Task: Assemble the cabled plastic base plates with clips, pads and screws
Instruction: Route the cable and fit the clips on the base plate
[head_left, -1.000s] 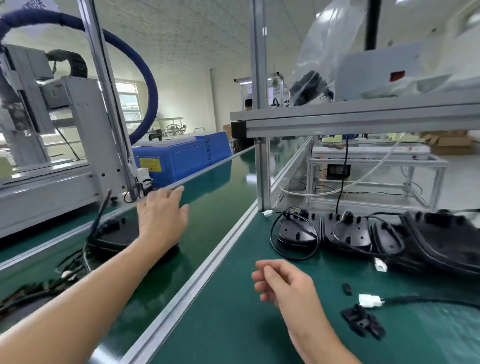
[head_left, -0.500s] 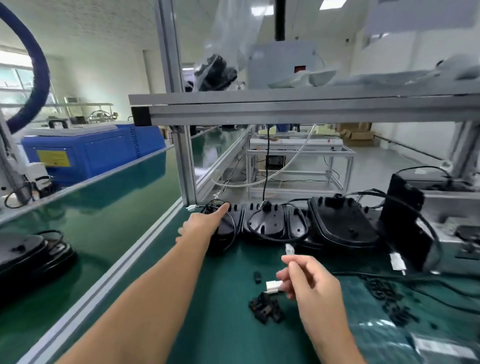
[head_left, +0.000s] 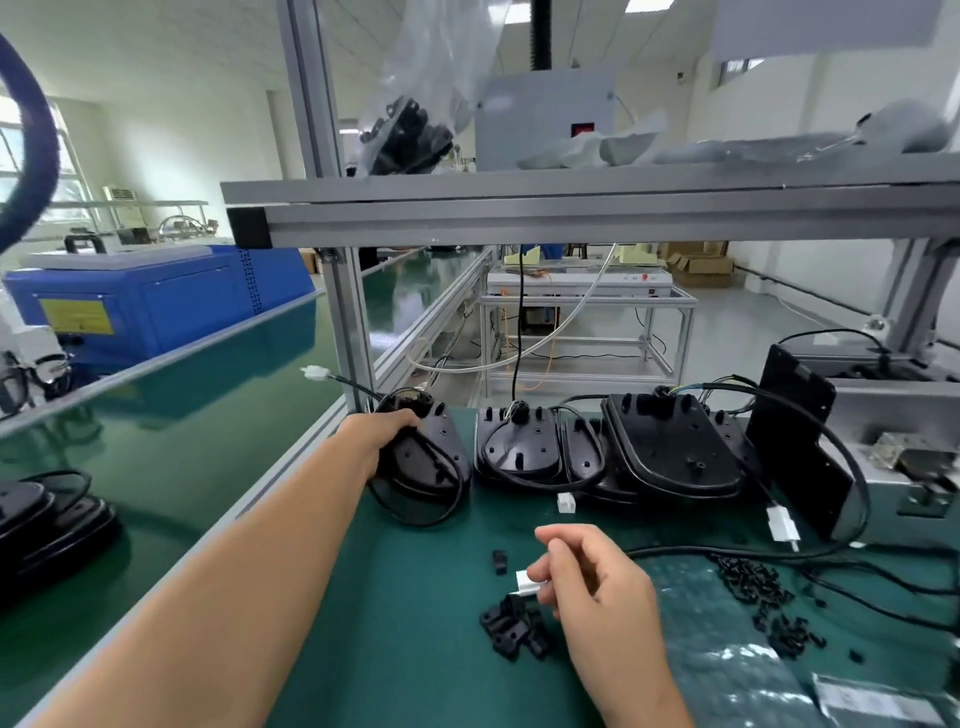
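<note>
Black plastic base plate (head_left: 426, 457), leftmost of the far row on the green mat (head_left: 415, 597), sits gripped in the left hand (head_left: 382, 439), fingers curled round its edge; right hand (head_left: 597, 582) pinches a white connector (head_left: 525, 582) near loose black clips (head_left: 514, 626).

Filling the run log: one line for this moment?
left hand: grips leftmost base plate | right hand: pinches white connector | clips: loose on mat | phase: fetching plate

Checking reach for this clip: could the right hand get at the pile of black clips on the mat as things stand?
Probably yes. The right hand hovers just beside the pile of black clips, with nothing between them. But its grip already pinches a white connector, so it may need to put that down first.
</note>
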